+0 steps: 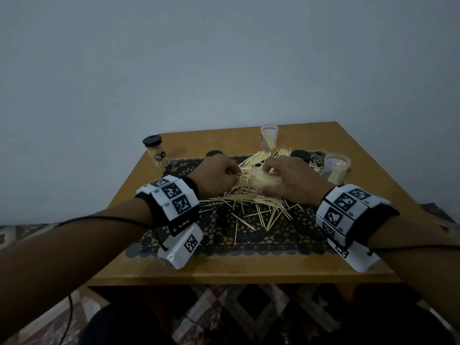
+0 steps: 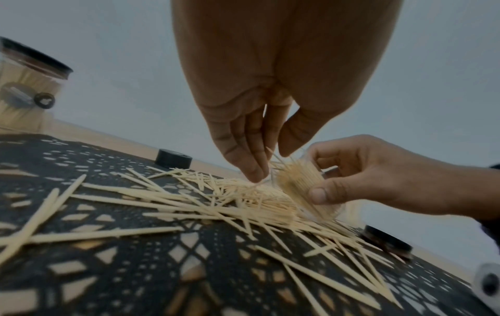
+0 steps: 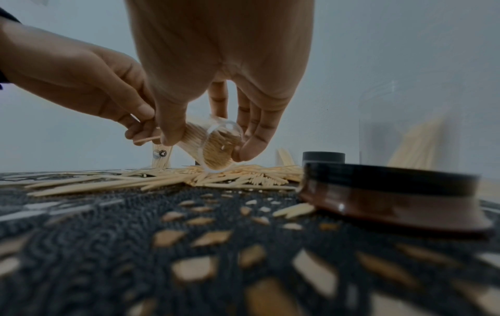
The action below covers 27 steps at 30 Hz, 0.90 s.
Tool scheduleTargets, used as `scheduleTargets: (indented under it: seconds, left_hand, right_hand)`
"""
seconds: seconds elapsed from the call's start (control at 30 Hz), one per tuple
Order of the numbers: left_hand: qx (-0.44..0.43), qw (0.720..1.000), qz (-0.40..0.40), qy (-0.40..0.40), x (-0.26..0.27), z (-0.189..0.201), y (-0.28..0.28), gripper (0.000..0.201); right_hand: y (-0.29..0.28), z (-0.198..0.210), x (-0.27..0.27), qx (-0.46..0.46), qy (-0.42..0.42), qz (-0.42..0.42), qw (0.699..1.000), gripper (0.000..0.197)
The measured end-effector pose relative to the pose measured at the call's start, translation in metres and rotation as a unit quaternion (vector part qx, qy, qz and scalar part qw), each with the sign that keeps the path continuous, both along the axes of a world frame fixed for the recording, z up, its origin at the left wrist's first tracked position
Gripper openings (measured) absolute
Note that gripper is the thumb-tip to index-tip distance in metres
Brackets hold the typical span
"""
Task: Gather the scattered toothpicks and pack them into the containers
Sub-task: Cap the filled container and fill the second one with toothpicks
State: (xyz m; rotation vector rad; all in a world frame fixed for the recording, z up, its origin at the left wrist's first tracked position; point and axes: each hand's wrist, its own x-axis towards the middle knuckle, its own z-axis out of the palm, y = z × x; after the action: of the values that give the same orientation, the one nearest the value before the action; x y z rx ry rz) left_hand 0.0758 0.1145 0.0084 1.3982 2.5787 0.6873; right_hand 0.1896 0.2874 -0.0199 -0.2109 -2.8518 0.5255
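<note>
Scattered toothpicks (image 1: 251, 205) lie in a loose pile on a dark lace mat (image 1: 224, 237). My right hand (image 1: 278, 180) grips a clear container (image 3: 216, 147), tilted on its side over the pile and packed with toothpicks; thumb on one side, fingers on the other. My left hand (image 1: 232, 174) is just left of the container's mouth and pinches a few toothpicks (image 2: 273, 156) between thumb and fingertips (image 2: 254, 175). The container's mouth faces the left hand.
A closed container with a black lid (image 1: 156, 151) stands at the table's back left. Two open containers hold toothpicks, one at the back (image 1: 268, 136) and one at the right (image 1: 336, 168). Loose black lids (image 1: 300, 155) (image 1: 214, 153) lie on the mat's far edge. The wooden table (image 1: 249, 270) is small.
</note>
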Motion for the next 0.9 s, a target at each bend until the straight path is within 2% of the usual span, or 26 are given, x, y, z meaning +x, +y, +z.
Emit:
scheduleTargets:
  seconds: [0.17,0.27,0.33,0.43,0.57,0.77,0.9]
  left_hand:
    - [-0.052,0.998,-0.037,0.005,0.011,-0.003,0.009,0.047]
    - [-0.034,0.998,-0.032,0.03,0.009,-0.005,0.005,0.063]
    - [-0.027,0.996,-0.061,0.057,0.006,-0.006,0.0,0.068]
    - [-0.027,0.991,-0.098,0.085,0.002,-0.01,-0.006,0.063]
    - [-0.008,0.991,-0.088,0.101,-0.005,-0.011,-0.01,0.053]
    - [0.029,0.983,-0.146,0.107,0.0,-0.011,-0.012,0.055]
    - [0.052,0.984,-0.113,0.126,0.001,-0.009,-0.009,0.043]
  right_hand:
    - [0.0,0.0,0.001,0.003,0.007,-0.004,1.0,0.048]
    - [-0.001,0.001,0.002,-0.002,0.013,0.004,1.0,0.046]
    - [-0.001,0.002,0.002,-0.004,0.011,0.007,1.0,0.047]
    - [-0.001,0.001,0.002,-0.005,0.009,0.012,1.0,0.046]
    - [-0.001,0.001,0.003,-0.012,0.014,0.013,1.0,0.041]
    - [-0.002,0.002,0.003,-0.028,0.038,0.027,0.999,0.04]
    - [-0.003,0.002,0.002,-0.035,0.05,0.031,0.998,0.039]
